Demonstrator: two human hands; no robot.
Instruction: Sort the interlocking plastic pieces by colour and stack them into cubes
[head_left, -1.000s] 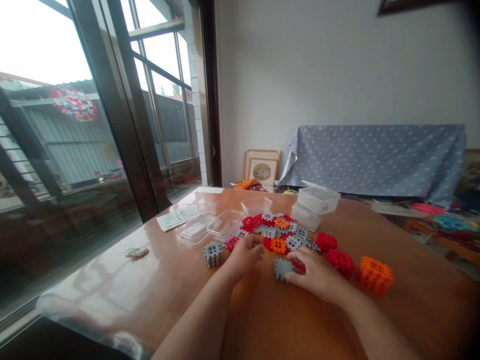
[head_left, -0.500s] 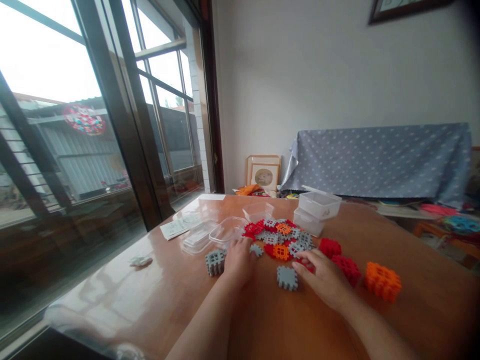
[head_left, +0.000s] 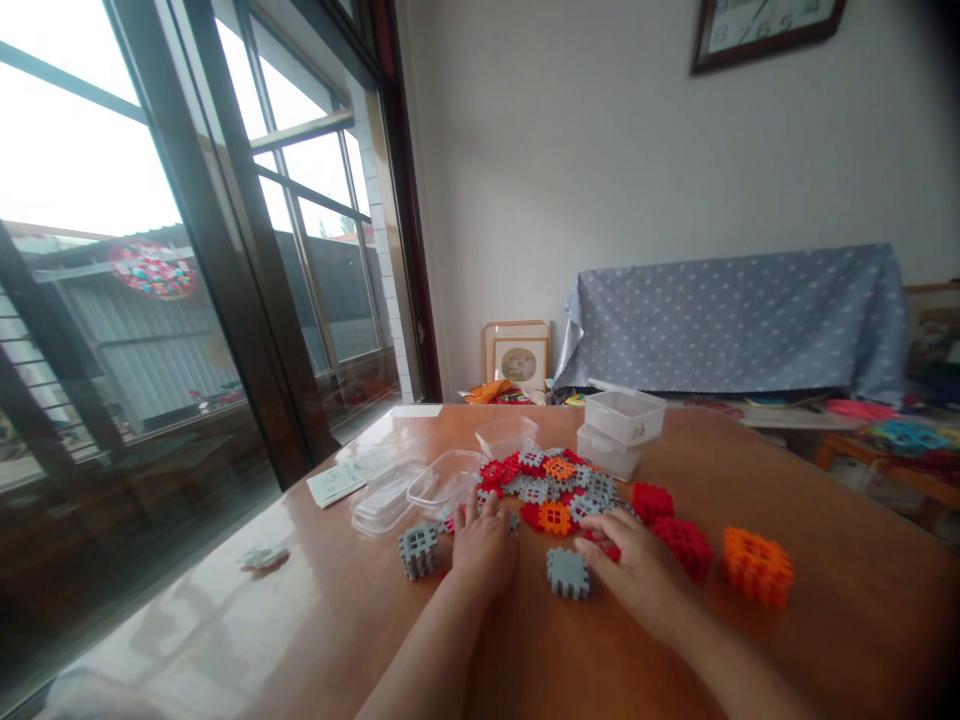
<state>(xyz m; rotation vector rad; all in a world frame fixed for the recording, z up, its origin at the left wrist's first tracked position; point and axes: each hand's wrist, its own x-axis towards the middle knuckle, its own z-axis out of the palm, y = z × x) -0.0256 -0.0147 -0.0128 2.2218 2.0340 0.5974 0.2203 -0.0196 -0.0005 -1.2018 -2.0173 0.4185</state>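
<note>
My left hand [head_left: 486, 550] lies at the left front of a loose pile of interlocking plastic squares [head_left: 534, 489], its fingers spread. It partly covers a grey piece. Left of it stands a grey stack of squares [head_left: 418, 552]. My right hand [head_left: 641, 570] hovers low at the pile's right front, thumb and index finger apart. Between them shows a red piece [head_left: 604, 545]; whether they touch it is unclear. A solid-faced grey block [head_left: 568, 573] sits between my hands. Right of my right hand are two red stacks [head_left: 684, 546] and an orange stack [head_left: 757, 566].
Clear plastic containers [head_left: 390, 495] and a paper sheet [head_left: 341, 482] lie left of the pile. Stacked clear boxes [head_left: 624, 415] stand behind it. A small crumpled packet [head_left: 264, 557] rests on the left of the brown table [head_left: 322, 600], beside the window.
The view has tilted up and turned slightly right. My left hand has shifted a little right, its fingers more spread, partly covering a grey piece. My right hand stays by the red piece.
</note>
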